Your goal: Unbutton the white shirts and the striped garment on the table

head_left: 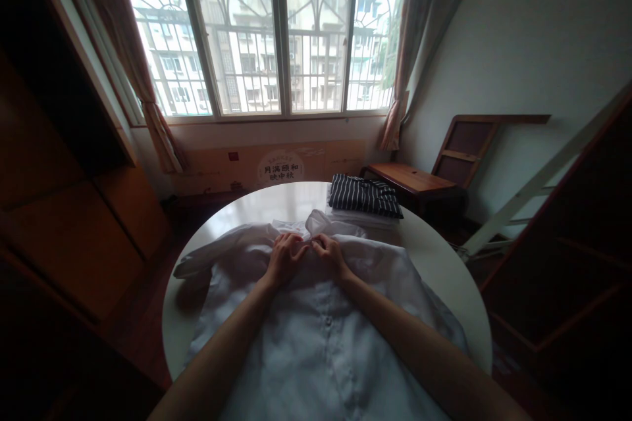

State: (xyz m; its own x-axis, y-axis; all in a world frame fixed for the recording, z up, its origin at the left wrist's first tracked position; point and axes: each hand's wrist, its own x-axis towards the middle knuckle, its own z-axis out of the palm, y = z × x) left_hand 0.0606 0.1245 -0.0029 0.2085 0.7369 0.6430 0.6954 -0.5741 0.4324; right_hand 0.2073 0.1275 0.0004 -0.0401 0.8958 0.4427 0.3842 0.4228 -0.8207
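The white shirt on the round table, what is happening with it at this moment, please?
A person has a white button-up shirt spread front up over a round white table. The left hand and the right hand sit close together at the shirt's collar, fingers curled into the fabric near the top button. One sleeve trails toward the table's left edge. Behind the shirt lies a folded dark striped garment on other folded white cloth.

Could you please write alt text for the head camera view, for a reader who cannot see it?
A person's left hand and right hand pinch the fabric near the collar of a white shirt spread on a round white table. A folded striped garment lies at the table's far edge, before a barred window.
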